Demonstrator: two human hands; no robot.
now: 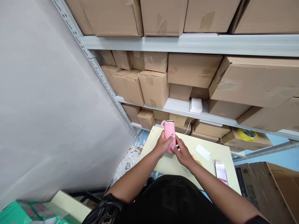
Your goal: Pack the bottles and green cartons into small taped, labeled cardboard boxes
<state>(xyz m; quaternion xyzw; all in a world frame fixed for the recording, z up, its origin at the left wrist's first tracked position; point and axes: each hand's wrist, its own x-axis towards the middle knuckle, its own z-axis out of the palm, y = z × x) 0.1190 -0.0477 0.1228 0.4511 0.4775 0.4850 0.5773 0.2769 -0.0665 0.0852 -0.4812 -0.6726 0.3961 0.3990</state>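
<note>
Upright above the pale table stands a pink bottle with a shiny metal-coloured top. A small pink strap loop sticks out at its upper left, and dark marks run down its front. My left hand is wrapped around the bottle's left side, thumb across the front. From the right, my right hand grips its lower part, with the thumb near the base. Behind my right wrist, a roll of tape is mostly hidden.
A white paper slip and a phone with a lit screen lie on the table's right side. Metal shelves hold several cardboard boxes. Yellow tape sits on a box. A large carton stands at right; a grey wall at left.
</note>
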